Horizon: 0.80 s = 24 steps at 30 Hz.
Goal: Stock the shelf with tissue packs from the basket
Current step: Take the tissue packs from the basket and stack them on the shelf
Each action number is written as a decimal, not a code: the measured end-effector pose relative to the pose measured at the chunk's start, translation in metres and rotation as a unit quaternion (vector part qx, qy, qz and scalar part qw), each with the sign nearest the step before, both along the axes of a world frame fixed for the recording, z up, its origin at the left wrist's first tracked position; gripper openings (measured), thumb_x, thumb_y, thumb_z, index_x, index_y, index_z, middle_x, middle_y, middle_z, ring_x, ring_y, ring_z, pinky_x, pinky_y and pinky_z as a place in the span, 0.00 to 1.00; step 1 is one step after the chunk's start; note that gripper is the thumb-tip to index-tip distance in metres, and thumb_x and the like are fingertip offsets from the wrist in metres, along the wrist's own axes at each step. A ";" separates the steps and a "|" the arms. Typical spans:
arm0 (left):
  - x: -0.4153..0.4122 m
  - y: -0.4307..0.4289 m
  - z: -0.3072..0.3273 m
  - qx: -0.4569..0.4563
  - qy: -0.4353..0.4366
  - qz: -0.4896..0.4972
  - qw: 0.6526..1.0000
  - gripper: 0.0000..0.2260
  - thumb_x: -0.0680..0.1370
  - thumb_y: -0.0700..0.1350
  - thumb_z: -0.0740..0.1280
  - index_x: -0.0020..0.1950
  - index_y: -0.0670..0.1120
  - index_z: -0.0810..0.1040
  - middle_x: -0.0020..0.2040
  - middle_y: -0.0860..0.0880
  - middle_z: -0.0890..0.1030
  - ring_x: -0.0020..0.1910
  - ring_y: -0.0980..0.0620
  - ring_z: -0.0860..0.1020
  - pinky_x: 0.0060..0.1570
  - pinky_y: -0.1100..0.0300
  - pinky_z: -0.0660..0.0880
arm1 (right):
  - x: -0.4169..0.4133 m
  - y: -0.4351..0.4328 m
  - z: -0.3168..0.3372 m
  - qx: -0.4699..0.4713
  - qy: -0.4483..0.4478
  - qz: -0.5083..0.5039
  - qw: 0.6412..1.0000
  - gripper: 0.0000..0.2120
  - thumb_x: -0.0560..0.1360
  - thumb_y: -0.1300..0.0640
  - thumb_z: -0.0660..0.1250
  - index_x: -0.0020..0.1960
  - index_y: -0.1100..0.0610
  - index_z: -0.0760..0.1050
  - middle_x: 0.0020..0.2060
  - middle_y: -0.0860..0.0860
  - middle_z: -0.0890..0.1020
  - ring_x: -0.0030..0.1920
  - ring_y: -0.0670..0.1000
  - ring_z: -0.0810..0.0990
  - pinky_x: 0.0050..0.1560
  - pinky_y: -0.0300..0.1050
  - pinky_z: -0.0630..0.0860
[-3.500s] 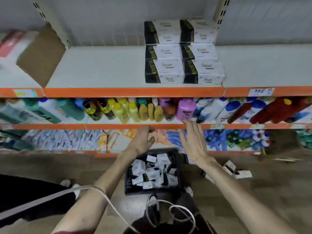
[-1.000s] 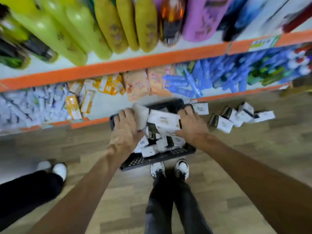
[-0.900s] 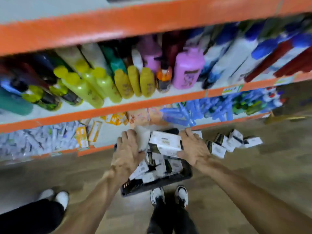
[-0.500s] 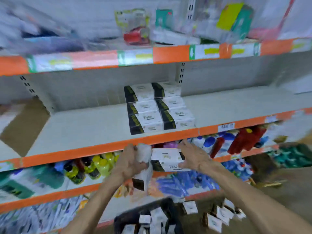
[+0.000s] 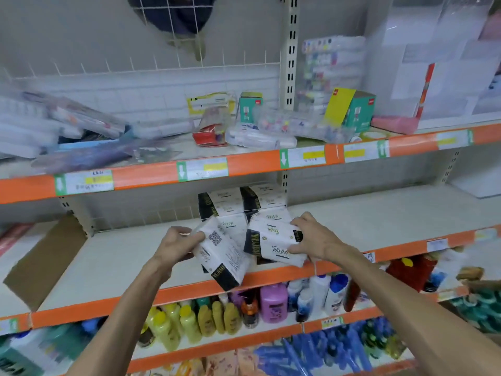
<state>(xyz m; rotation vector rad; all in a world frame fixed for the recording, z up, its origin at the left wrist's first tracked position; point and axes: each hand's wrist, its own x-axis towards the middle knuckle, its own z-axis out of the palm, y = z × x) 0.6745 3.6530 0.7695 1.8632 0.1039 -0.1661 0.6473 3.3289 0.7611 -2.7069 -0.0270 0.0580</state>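
From the head camera, the step in hand looks like the placing one: two tissue packs are up at the level of the middle shelf (image 5: 116,256), in front of its edge, and neither is set down yet. The left hand (image 5: 176,244) grips one tissue pack (image 5: 221,257) with thumb and fingers curled round its upper end. The pack hangs tilted, its black band lowest and a printed code facing the camera. The right hand (image 5: 315,240) holds a second pack (image 5: 272,245) by its right end, lying nearer flat with its black end to the left. The two packs are just beside each other, perhaps touching. Behind them sits the stack of stocked packs (image 5: 241,204), white with black ends, two across and piled up near the shelf's middle. I judge that the next move calls for levelling the left pack and sliding both onto bare board beside or in front of that stack, black ends matching. The packs look soft-wrapped and likely to dent under a hard squeeze. The basket is out of view
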 end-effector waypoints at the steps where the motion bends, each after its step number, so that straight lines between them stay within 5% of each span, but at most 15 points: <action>1: 0.007 -0.002 0.001 -0.023 0.003 0.008 1.000 0.19 0.73 0.47 0.72 0.57 0.37 0.75 0.44 0.42 0.82 0.38 0.51 0.80 0.41 0.57 0.79 | 0.009 -0.008 0.003 0.020 0.003 -0.010 1.000 0.30 0.68 0.47 0.75 0.65 0.54 0.69 0.56 0.48 0.65 0.51 0.51 0.74 0.53 0.50 0.75; 6: 0.036 -0.024 -0.013 -0.135 0.030 0.087 0.987 0.13 0.78 0.45 0.66 0.53 0.35 0.79 0.46 0.39 0.83 0.46 0.45 0.80 0.55 0.51 0.77 | 0.052 -0.040 0.002 0.128 0.017 -0.062 0.990 0.21 0.66 0.48 0.76 0.54 0.53 0.74 0.55 0.51 0.69 0.51 0.50 0.74 0.53 0.46 0.73; 10: 0.049 -0.045 -0.040 -0.159 0.052 0.143 0.975 0.14 0.77 0.45 0.68 0.52 0.33 0.78 0.49 0.37 0.83 0.52 0.40 0.81 0.55 0.50 0.77 | 0.076 -0.049 -0.007 0.200 0.062 -0.096 0.973 0.19 0.71 0.47 0.73 0.36 0.56 0.66 0.34 0.48 0.68 0.34 0.48 0.70 0.35 0.43 0.63; 12: 0.054 -0.049 -0.054 -0.158 0.061 0.163 0.972 0.17 0.77 0.46 0.68 0.53 0.31 0.77 0.50 0.36 0.82 0.53 0.39 0.81 0.52 0.50 0.78 | 0.083 -0.050 -0.016 0.240 0.102 -0.110 0.959 0.22 0.73 0.46 0.71 0.31 0.55 0.63 0.28 0.48 0.68 0.31 0.48 0.70 0.35 0.44 0.67; 17: 0.057 -0.041 -0.072 -0.131 0.090 0.162 0.974 0.19 0.75 0.46 0.71 0.57 0.31 0.76 0.53 0.35 0.82 0.51 0.40 0.82 0.48 0.49 0.80 | 0.088 -0.047 -0.030 0.291 0.210 -0.110 0.927 0.17 0.74 0.46 0.67 0.48 0.61 0.77 0.41 0.56 0.84 0.40 0.55 0.84 0.43 0.48 0.83; 20: 0.055 -0.036 -0.073 -0.106 0.095 0.113 0.983 0.37 0.63 0.48 0.79 0.65 0.35 0.68 0.57 0.40 0.79 0.52 0.44 0.81 0.42 0.55 0.81 | 0.087 -0.040 -0.030 0.237 0.192 -0.085 0.949 0.15 0.78 0.50 0.63 0.52 0.62 0.77 0.38 0.58 0.86 0.37 0.55 0.86 0.45 0.51 0.84; 22: 0.057 -0.031 -0.072 -0.018 0.079 0.109 0.991 0.53 0.52 0.50 0.84 0.70 0.51 0.59 0.66 0.44 0.68 0.61 0.45 0.74 0.51 0.50 0.80 | 0.084 -0.035 -0.029 0.191 0.158 -0.076 0.966 0.15 0.80 0.52 0.59 0.55 0.64 0.74 0.38 0.57 0.86 0.37 0.54 0.86 0.44 0.51 0.83; 24: 0.056 -0.032 -0.065 0.103 0.032 0.075 0.991 0.56 0.53 0.44 0.83 0.73 0.56 0.55 0.67 0.45 0.58 0.64 0.44 0.65 0.63 0.48 0.73 | 0.085 -0.034 -0.028 0.033 0.054 -0.066 0.996 0.14 0.81 0.56 0.57 0.63 0.63 0.68 0.48 0.56 0.84 0.47 0.56 0.83 0.42 0.49 0.78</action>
